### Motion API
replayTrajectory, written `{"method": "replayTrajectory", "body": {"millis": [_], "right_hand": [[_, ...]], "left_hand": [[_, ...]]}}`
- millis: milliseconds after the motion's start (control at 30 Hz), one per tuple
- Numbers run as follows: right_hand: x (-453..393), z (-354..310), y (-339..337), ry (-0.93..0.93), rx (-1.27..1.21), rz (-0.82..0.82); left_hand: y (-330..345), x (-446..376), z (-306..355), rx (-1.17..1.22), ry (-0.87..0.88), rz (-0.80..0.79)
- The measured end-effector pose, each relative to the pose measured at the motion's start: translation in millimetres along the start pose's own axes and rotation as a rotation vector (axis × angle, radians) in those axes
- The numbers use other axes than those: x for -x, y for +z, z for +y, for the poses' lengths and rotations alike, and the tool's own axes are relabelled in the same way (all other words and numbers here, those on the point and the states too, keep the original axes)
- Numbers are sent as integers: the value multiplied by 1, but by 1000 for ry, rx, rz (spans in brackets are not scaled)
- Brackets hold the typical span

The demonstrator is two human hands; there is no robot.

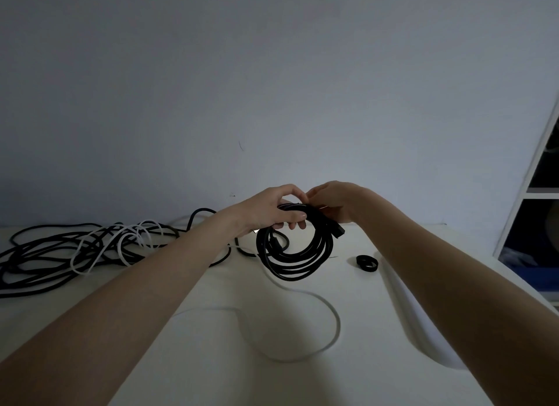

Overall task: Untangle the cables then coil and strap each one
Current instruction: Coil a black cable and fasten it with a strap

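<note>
A black cable wound into a coil [298,254] hangs above the white table [363,330]. My left hand [273,207] grips the top of the coil, fingers curled round the bundled loops. My right hand [332,200] pinches at the same top spot, right beside the left fingers; what it pinches is too dark to tell, maybe a strap. A black plug [338,231] sticks out of the coil on the right. A tangle of black and white cables [84,251] lies at the left. A white cable [317,324] loops across the near table.
A small black strap roll [367,263] lies on the table right of the coil. A white shelf unit [541,212] stands at the right edge. A plain wall rises behind the table.
</note>
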State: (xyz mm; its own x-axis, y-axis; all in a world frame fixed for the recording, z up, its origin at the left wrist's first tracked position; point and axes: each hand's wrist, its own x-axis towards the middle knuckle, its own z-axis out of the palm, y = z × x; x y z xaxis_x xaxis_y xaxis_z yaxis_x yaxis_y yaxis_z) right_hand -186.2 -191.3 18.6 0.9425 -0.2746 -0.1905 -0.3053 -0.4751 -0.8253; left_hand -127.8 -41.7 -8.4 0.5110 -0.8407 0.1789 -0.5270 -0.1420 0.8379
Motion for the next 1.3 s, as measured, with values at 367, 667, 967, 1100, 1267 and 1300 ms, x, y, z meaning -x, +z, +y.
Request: {"method": "replayTrajectory", "body": {"millis": [367, 667, 967, 1100, 1267, 1300], "right_hand": [[-5, 14, -1, -191, -354, 74], [2, -17, 4, -425, 432, 121], [3, -23, -2, -499, 402, 132], [5, -26, 1, -506, 577, 72], [-3, -19, 14, -686, 541, 293], [-4, -18, 15, -702, 463, 325]], "left_hand": [[-9, -5, 0, -16, -9, 93], [-14, -7, 2, -37, -174, 206], [-23, -7, 8, 26, -200, 197], [-21, -5, 7, 41, -210, 288], [-22, -7, 6, 162, -198, 344], [-24, -7, 6, 172, -192, 346]]}}
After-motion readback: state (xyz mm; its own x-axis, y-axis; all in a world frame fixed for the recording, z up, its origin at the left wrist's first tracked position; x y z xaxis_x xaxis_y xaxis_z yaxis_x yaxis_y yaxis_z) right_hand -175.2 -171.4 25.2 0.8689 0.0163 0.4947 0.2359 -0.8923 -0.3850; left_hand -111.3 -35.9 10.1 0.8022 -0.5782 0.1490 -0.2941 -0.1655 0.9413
